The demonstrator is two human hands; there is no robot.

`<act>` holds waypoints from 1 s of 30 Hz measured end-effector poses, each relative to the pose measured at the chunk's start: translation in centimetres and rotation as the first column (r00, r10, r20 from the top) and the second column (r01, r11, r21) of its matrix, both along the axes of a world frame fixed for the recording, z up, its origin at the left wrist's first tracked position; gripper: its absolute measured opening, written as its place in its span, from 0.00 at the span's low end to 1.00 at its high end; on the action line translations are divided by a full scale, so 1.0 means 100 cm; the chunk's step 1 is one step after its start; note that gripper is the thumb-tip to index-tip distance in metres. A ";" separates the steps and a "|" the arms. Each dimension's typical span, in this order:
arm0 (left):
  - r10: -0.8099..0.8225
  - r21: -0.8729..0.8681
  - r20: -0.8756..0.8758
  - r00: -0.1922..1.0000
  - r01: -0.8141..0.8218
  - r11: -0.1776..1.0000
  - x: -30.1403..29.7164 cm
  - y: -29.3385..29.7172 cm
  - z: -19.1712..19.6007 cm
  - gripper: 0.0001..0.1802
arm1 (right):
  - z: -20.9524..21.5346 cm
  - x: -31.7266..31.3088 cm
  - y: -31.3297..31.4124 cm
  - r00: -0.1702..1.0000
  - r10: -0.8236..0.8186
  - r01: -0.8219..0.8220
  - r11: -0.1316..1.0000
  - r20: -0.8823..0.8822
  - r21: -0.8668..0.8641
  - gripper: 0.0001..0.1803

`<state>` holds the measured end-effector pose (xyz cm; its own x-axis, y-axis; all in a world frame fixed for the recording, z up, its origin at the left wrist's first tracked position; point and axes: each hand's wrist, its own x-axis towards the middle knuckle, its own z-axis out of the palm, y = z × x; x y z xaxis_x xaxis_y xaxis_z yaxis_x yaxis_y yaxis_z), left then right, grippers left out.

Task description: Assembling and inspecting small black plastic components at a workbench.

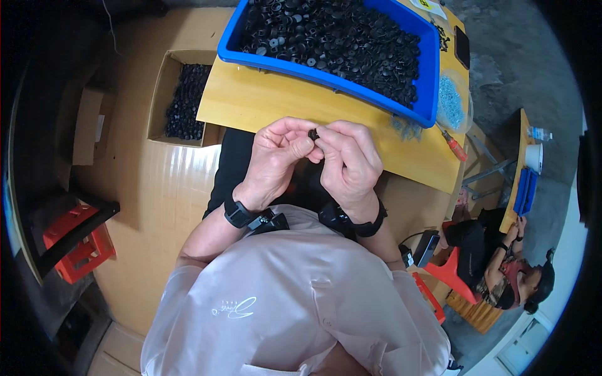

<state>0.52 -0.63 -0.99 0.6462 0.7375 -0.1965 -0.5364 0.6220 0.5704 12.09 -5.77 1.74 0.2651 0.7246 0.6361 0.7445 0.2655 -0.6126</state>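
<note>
Both hands meet above the near edge of a yellow table, in front of my chest. A small black plastic part sits between the fingertips. My left hand pinches it with thumb and forefinger from the left. From the right, my right hand has its fingers closed on the same part. Its exact kind is too small to make out. Beyond the hands, a large blue bin is heaped with many small black round plastic parts.
Left of the table stands a cardboard box of black parts. At the table's right lie a clear bowl of bluish small pieces, a red-handled screwdriver and a phone. Red stools flank me. Another person sits at right.
</note>
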 end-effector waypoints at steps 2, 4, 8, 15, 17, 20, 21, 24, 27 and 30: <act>-0.012 0.017 -0.003 1.000 0.012 1.000 -0.001 0.002 -0.001 0.07 | 0.004 0.004 0.002 0.996 0.067 -0.069 0.997 -0.056 -0.037 0.13; -0.021 0.036 -0.007 1.000 0.021 0.999 -0.003 0.006 -0.001 0.06 | 0.009 0.010 0.004 0.985 0.133 -0.141 0.988 -0.114 -0.069 0.14; 0.019 0.016 0.023 1.000 -0.019 1.000 -0.006 0.014 -0.004 0.07 | 0.034 0.035 0.026 0.993 0.058 -0.081 0.973 -0.107 -0.216 0.17; 0.102 -0.051 0.117 0.988 -0.096 0.994 -0.016 0.021 -0.006 0.06 | 0.024 0.086 0.093 0.985 0.015 0.047 0.935 0.172 -0.352 0.16; 0.121 -0.069 0.114 0.986 -0.114 0.991 -0.019 0.021 -0.009 0.06 | 0.023 0.090 0.105 0.969 0.070 0.033 0.915 0.237 -0.403 0.16; 0.155 -0.121 0.108 0.982 -0.142 0.982 -0.021 0.024 -0.011 0.06 | 0.018 0.091 0.124 0.925 0.193 -0.042 0.909 0.328 -0.415 0.16; 0.170 -0.151 0.103 0.980 -0.154 0.976 -0.021 0.024 -0.011 0.06 | 0.022 0.085 0.125 0.908 0.207 -0.039 0.908 0.365 -0.418 0.13; 0.150 -0.146 0.086 0.985 -0.136 0.980 -0.023 0.026 -0.013 0.06 | 0.013 0.082 0.130 0.882 0.204 -0.010 0.909 0.424 -0.417 0.10; 0.168 -0.168 0.071 0.983 -0.155 0.973 -0.022 0.026 -0.009 0.05 | 0.016 0.080 0.129 0.898 0.189 0.054 0.848 0.397 -0.527 0.08; 0.168 -0.167 0.063 0.984 -0.156 0.974 -0.021 0.028 -0.010 0.05 | 0.016 0.081 0.128 0.897 0.204 0.023 0.865 0.393 -0.502 0.07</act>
